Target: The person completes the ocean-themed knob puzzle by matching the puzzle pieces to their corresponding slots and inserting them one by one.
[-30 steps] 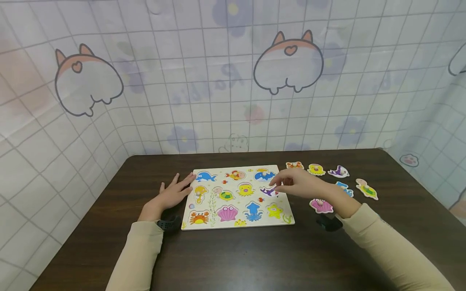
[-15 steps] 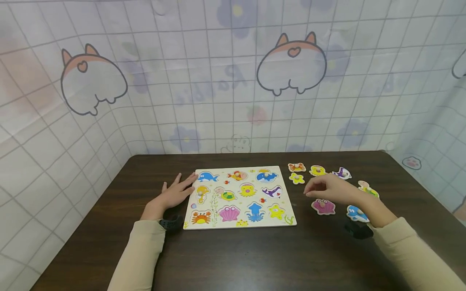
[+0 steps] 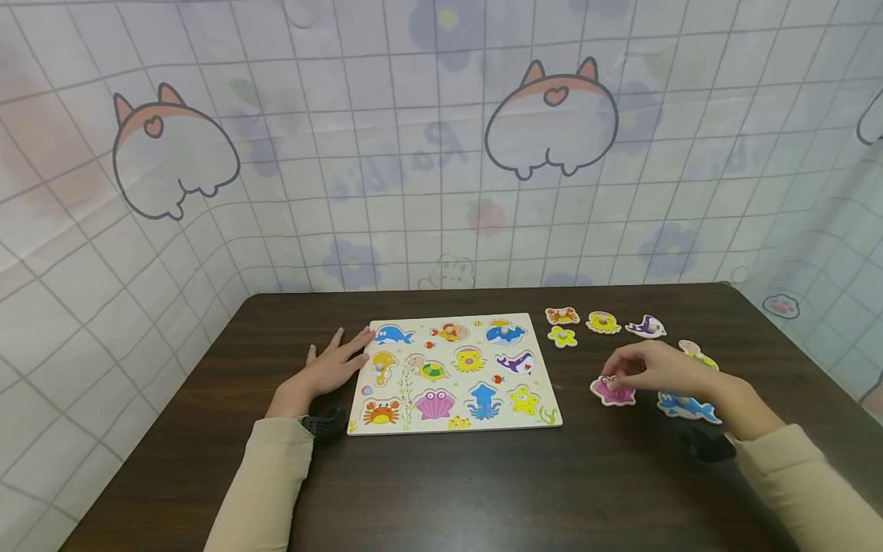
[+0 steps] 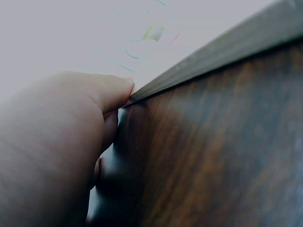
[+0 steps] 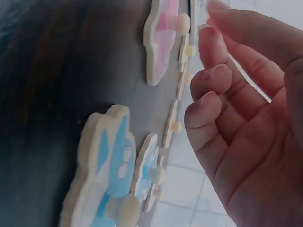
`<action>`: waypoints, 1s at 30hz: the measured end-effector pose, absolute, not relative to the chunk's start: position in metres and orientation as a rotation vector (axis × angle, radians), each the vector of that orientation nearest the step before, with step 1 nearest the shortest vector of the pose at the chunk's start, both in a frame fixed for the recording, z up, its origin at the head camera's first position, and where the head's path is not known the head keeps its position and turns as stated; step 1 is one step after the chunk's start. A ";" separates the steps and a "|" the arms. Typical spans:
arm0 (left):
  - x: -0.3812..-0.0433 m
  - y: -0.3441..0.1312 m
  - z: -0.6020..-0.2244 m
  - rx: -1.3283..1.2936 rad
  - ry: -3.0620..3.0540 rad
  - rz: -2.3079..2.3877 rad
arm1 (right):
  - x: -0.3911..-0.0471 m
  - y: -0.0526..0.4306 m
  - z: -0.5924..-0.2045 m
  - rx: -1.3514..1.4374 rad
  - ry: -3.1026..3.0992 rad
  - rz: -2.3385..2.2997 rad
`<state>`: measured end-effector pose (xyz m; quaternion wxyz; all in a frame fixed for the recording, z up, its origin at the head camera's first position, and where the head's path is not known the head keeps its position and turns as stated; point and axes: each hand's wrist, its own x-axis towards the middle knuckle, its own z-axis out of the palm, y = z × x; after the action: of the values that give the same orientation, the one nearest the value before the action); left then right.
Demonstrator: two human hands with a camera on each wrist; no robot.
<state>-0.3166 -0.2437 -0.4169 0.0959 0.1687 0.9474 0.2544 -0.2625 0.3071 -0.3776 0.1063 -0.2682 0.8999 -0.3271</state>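
The pink shell piece (image 3: 602,395) is seen on the worktop (image 3: 441,491), right of the puzzle board (image 3: 458,383), knob up, presumably for easy lifting; it's overhung by the right hand (image 3: 645,366), loosely curled, no pinch visible! The board's left edge is apparently steadied by the spread left hand (image 3: 331,372); the turtle piece (image 3: 695,352) is partly masked.

Right grip (image 3: 651,368) now at loose pink shell (image 3: 610,395)

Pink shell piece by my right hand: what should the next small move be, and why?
I'd suggest the right hand gently pinch the pink shell piece by its knob. In the right wrist view a gap shows between the fingers and the knob, so it seems not yet held, and the board's matching shell spot shows no knobbed piece.
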 end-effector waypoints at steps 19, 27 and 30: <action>-0.317 -0.244 -0.417 0.493 2.795 0.769 | -0.266 0.309 -0.389 -0.765 2.671 -0.886; -0.317 -0.244 -0.418 0.493 2.799 0.775 | -0.265 0.307 -0.387 -0.784 2.703 -0.850; -0.318 -0.244 -0.418 0.501 2.797 0.778 | -0.265 0.307 -0.387 -0.799 2.701 -0.845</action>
<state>-0.3177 -0.2444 -0.4183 0.0977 0.1694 0.9449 0.2627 -0.2648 0.3067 -0.3871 0.1001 -0.2702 0.9139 -0.2860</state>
